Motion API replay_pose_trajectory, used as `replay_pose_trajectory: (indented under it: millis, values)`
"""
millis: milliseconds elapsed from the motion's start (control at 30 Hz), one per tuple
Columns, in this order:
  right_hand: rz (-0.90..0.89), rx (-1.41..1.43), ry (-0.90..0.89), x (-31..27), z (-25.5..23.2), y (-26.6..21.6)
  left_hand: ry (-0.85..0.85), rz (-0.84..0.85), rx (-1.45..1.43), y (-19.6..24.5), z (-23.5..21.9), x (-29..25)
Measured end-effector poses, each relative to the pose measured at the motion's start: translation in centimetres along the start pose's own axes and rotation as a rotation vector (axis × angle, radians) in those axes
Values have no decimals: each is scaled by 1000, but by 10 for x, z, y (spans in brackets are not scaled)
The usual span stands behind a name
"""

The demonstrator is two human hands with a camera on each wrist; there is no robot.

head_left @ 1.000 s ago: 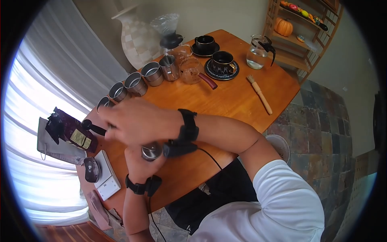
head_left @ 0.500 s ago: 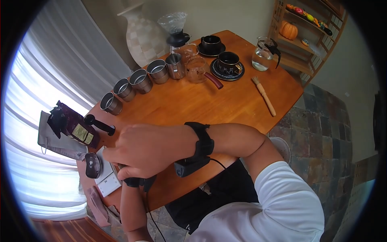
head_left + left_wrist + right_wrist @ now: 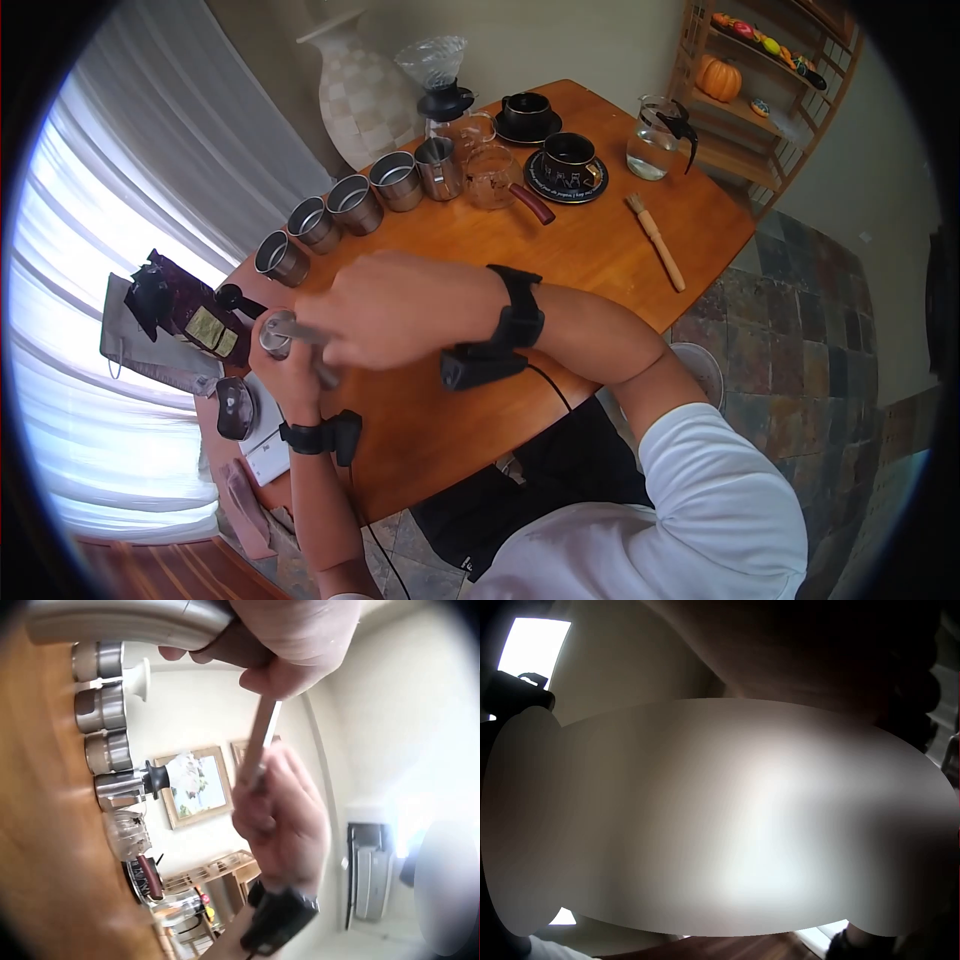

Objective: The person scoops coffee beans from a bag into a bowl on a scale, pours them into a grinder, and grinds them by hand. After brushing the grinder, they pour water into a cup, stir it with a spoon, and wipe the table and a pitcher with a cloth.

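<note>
My left hand [image 3: 292,382] is wrapped round a metal hand coffee grinder [image 3: 275,335], its round silver top showing above the fingers. In the left wrist view the grinder's smooth steel body lies across the top, in that hand's grip. A flat crank arm [image 3: 262,739] reaches from the grinder to my right hand [image 3: 405,310], whose fingers curl round its outer end. The right hand stands just to the right of the grinder's top in the head view. Most of the right wrist view is blurred.
A dark coffee bag [image 3: 190,310] and a white scale [image 3: 268,455] lie near the left hand. Several steel cups [image 3: 355,205] line the far left edge. Beyond are a red-handled glass pot [image 3: 490,180], black cups [image 3: 568,150], a brush [image 3: 658,245] and a water carafe [image 3: 650,150].
The right hand has swung round from the grinder's far side, down across the left hand, then to its right. The left hand and grinder have shifted leftward over the table.
</note>
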State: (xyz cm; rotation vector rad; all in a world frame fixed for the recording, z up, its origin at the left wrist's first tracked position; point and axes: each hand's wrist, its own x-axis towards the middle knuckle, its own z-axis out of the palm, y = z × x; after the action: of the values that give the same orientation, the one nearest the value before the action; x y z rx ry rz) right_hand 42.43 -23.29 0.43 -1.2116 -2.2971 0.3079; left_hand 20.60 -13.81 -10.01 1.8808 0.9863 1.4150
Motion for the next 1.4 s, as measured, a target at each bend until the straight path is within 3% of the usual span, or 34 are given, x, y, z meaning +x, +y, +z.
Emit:
replay_pose_trajectory:
  millis: [33,100,233,300,367,433,467,533,633,700,733,767,800,833,900,933,967,1033,1067,1100,1133,1167,1267,1367,1400]
  values:
    - [-1,1,4,-2,11,-7,-31,24,88,1,-1,-1]
    - [-426,175,103,1,32,-15,-105,-37,-12,6,9,-15]
    - [-260,150,46,15,35,-19,-325,165,112,35,28,-39]
    - [-207,205,364,29,32,13,-433,261,175,47,32,-45]
    - [33,108,348,36,24,41,-483,311,207,50,29,-44]
    - [138,33,310,37,26,65,-231,-63,-23,46,21,-35]
    - [244,-41,271,35,24,67,-232,-63,-22,39,16,-28]
    - [200,-75,206,25,20,55,21,-39,4,15,3,-10]
    - [-19,-23,44,9,14,17,70,-58,27,-9,-14,5]
    - [-151,95,-42,4,20,-13,68,-6,28,-9,-1,-5]
    - [-153,97,-45,6,28,-18,50,-27,-268,-1,16,-20]
    - [-276,128,-4,11,38,-22,31,-47,-564,5,29,-31]
    - [-398,157,36,14,44,-23,35,-48,-563,12,37,-37]
    - [-401,160,32,17,47,-19,-82,48,-413,21,42,-43]
    - [-360,155,320,26,45,-3,-311,234,-110,40,46,-51]
    - [-263,203,315,30,39,8,-422,326,45,47,45,-51]
    - [-165,250,312,33,31,21,-417,325,46,52,41,-50]
    - [54,116,272,37,24,53,-422,86,75,60,34,-44]
    - [50,116,274,34,20,63,-296,10,-26,53,34,-42]
    - [155,38,203,30,17,71,-295,13,-23,47,30,-36]
    - [258,-42,131,26,14,75,-166,-37,-63,40,25,-26]
    - [253,-42,130,22,9,67,-37,-87,-104,32,19,-18]
    - [51,-78,-56,7,1,23,43,-46,-85,0,0,-1]
    - [-218,100,-65,-2,19,-19,-48,-58,32,21,11,-12]
    - [-215,100,-64,1,22,-24,-135,-200,-139,11,17,-21]
